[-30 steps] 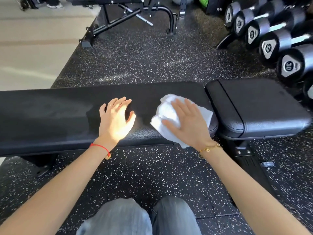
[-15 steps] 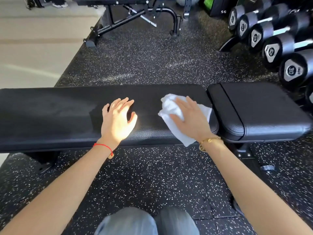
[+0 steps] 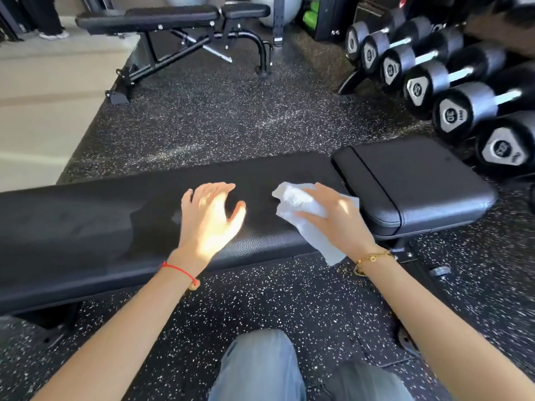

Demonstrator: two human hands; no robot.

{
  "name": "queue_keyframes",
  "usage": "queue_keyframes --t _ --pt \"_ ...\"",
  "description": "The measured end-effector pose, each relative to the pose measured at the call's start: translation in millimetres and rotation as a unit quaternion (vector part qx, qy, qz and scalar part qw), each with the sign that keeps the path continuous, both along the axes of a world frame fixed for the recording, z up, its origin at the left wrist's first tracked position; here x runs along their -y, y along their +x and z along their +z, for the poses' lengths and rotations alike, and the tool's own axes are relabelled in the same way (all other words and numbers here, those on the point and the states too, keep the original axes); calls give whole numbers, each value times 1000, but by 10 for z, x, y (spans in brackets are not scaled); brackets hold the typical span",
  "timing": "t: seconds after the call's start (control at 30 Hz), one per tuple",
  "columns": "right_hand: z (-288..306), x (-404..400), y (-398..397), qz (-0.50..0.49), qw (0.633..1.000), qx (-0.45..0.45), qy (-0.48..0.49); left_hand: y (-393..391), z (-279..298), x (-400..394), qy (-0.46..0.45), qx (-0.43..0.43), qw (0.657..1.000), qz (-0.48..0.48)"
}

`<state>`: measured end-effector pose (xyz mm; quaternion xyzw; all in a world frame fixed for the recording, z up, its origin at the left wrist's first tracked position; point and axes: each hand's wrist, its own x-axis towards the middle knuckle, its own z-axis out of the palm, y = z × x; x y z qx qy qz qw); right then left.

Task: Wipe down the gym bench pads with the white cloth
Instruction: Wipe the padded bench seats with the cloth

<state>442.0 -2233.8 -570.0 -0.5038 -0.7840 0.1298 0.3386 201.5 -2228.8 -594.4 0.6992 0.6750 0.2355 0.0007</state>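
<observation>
White cloth (image 3: 301,209), one, on two black pads (image 3: 101,221).

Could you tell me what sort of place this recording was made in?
Most likely a gym's free-weight area: a row of dumbbells on a rack, a second adjustable bench behind, and speckled rubber flooring.

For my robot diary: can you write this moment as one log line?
right hand: presses crumpled white cloth on long black bench pad | left hand: flat on pad | short black seat pad: untouched
</observation>
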Motion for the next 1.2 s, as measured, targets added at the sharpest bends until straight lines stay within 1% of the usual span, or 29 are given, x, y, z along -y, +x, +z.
queue_keyframes --t 0.1,0.17,0.23,0.27,0.33,0.4,0.47,0.53,0.67,0.73,0.83,0.9,0.97,1.03,1.13,1.2 --pt "71 -71 324 -46 998 -18 -23 293 147 -137 12 3 999 -50" --pt "90 -133 596 -86 996 -21 7 524 195 -256 7 6 997 -74" --pt "47 -216 857 -142 988 29 45 776 172 -364 -10 5 995 -94" --pt "-5 -258 974 -160 985 61 33 911 135 -413 -20 2 995 -101" --pt "-150 -296 1143 -169 978 114 -47 1190 43 -463 -39 0 994 -106" --pt "-304 -320 1231 -149 972 150 -100 1442 -33 -472 -59 9 994 -91" --pt "-390 -352 1290 -144 970 178 -82 1646 -96 -468 -74 11 995 -60" --pt "-412 -403 1371 -143 969 188 -66 1766 -146 -460 -75 -7 997 -34" --pt "-373 -736 1646 -132 972 175 -87 1829 -193 -485 -52 -38 998 -3" --pt "-322 -945 1707 -128 968 190 -104 1843 -200 -491 -43 -41 998 4" --pt "-276 -1112 1672 -91 966 213 -112 1856 -200 -496 -40 -30 999 13" --pt "-292 -1008 1680 -43 970 220 -91 1858 -201 -495 -36 -24 999 19" --pt "-360 -761 1803 13 969 243 -26 1855 -203 -492 -35 -27 999 22" --pt "-450 -561 2063 51 965 259 16 1861 -206 -484 -32 -25 999 26" --pt "-483 -585 2454 48 958 281 32 1898 -203 -430 -27 -26 998 48" --pt "-423 -724 2465 45 965 260 5 1925 -175 -410 -22 -27 997 62"
